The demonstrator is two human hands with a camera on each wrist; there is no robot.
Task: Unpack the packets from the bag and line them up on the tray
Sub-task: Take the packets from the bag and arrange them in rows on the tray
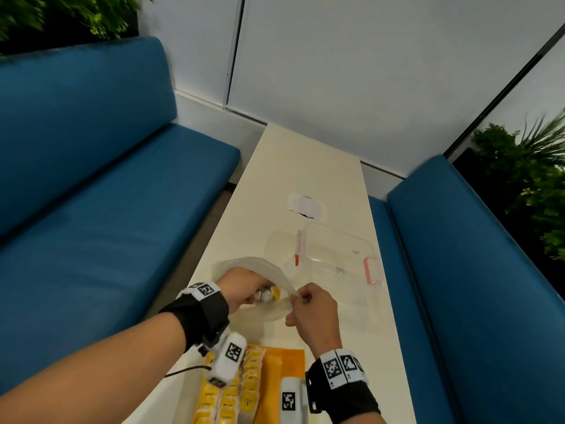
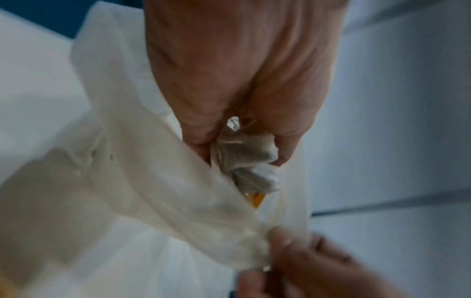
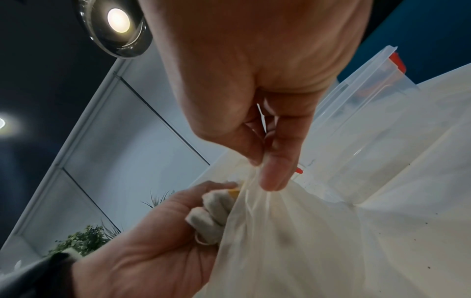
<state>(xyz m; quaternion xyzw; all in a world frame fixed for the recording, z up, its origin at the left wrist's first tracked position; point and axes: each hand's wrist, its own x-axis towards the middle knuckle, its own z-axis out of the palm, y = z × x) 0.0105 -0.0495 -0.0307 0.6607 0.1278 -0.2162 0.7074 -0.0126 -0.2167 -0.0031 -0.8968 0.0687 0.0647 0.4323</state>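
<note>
A translucent white plastic bag [image 1: 269,272] lies on the pale table [image 1: 305,166]. My left hand [image 1: 244,289] is at the bag's mouth and grips a bunch of white packets [image 1: 264,295] with yellow tags; the packets [image 2: 249,163] [image 3: 211,215] bulge out of its fist. My right hand [image 1: 308,310] pinches the bag's rim [image 3: 257,177] between thumb and finger, just right of the left hand. An orange tray [image 1: 290,368] at the table's near end holds rows of yellow packets [image 1: 241,390].
A clear plastic box [image 1: 336,255] with red clips stands just beyond the bag, on the right. A small white sheet [image 1: 305,205] lies farther along the table. Blue benches [image 1: 107,194] flank the narrow table on both sides.
</note>
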